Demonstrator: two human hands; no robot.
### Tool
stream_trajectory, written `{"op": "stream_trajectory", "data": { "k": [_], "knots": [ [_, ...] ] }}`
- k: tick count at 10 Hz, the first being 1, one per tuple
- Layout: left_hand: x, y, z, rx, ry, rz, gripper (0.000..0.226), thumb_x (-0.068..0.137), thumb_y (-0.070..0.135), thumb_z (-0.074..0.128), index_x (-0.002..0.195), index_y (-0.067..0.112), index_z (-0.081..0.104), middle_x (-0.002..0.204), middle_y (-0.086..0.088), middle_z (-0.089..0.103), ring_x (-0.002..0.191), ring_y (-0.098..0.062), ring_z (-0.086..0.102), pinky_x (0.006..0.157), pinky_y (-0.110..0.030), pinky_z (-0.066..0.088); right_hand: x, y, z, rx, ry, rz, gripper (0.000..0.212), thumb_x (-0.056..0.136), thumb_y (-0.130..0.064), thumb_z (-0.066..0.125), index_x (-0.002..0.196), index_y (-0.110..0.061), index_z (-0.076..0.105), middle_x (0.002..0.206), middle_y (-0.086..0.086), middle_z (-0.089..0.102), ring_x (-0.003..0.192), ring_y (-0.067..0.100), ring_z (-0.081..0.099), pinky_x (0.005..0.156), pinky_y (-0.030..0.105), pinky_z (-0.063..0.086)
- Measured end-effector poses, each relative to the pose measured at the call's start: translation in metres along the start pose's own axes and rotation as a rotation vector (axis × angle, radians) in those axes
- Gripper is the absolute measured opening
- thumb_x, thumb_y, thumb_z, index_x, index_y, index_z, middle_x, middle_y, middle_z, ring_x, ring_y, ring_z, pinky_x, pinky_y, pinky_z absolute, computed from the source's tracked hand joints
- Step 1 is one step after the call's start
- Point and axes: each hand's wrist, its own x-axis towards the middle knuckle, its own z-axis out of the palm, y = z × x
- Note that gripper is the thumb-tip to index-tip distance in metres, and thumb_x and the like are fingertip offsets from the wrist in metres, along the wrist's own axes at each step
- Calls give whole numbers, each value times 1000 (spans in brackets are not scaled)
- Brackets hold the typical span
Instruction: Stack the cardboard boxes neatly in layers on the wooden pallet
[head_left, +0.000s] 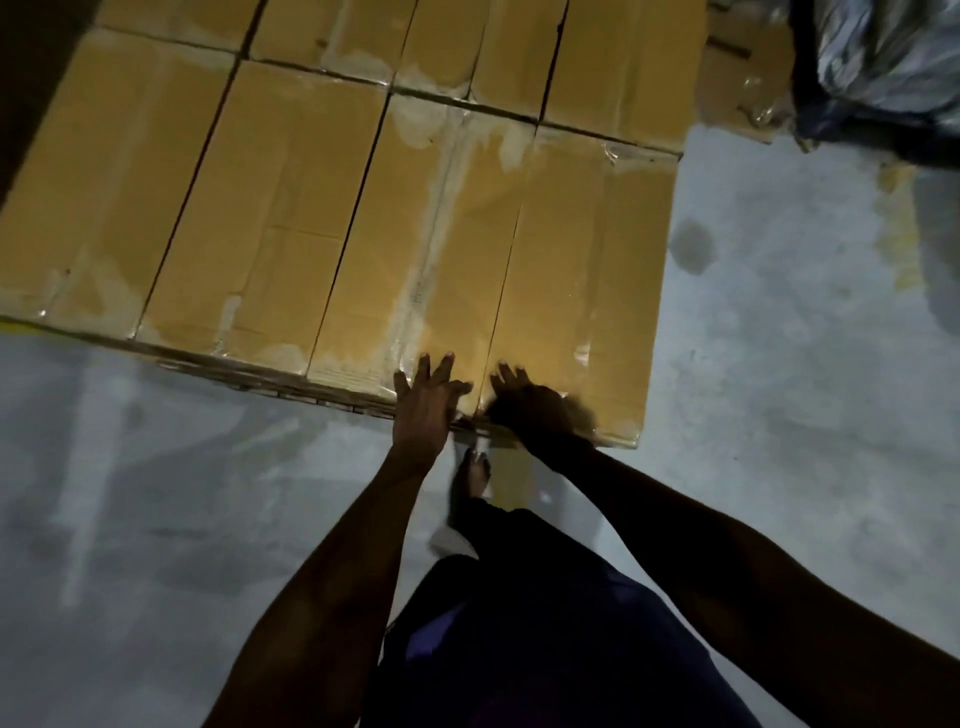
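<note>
We note left hand (423, 402) flat, fingers spread, on near edge of cardboard boxes (332, 208); right hand (524, 400) flat beside it, blurred. We judge: squaring layer. Pallet hidden beneath.

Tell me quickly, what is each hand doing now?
Left hand: open, fingers straight, pressing the near edge of a cardboard box.
Right hand: blurred, on the neighbouring box; state cannot be told.

left hand (423, 402): arm stretched fwd, palm down, fingers straight & spread
right hand (524, 397): arm stretched fwd, palm down, blurred, fingers look extended
</note>
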Motion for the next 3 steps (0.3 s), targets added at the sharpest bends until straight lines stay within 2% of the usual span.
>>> {"op": "stream_trajectory", "data": {
  "k": [1, 2, 3],
  "knots": [
    [-9, 19, -8, -40, 9, -58, 42, 102, 12, 56, 138, 31, 60, 168, -9, 20, 156, -39, 12, 120, -65, 19, 2, 8, -1, -25, -76, -58, 85, 92, -38, 74, 160, -12, 29, 169, 13, 20, 151, 35, 31, 98, 46, 52],
    [-35, 44, -15, -103, 37, -120, 53, 99, 15, 60, 150, 23, 46, 166, -10, 24, 156, -37, 14, 121, -62, 17, -16, 18, -13, 81, -145, -123, 86, 98, -35, 66, 164, -15, 15, 171, 12, 5, 155, 38, 15, 111, 54, 41],
    [-67, 62, -13, -268, 177, -196, 53, 100, 17, 59, 151, 18, 45, 161, -11, 38, 151, -35, 29, 119, -54, 23, -39, 26, -24, 173, -82, -160, 80, 101, -31, 63, 163, -13, 16, 171, 13, 5, 155, 36, 19, 117, 50, 34]
  ]
}}
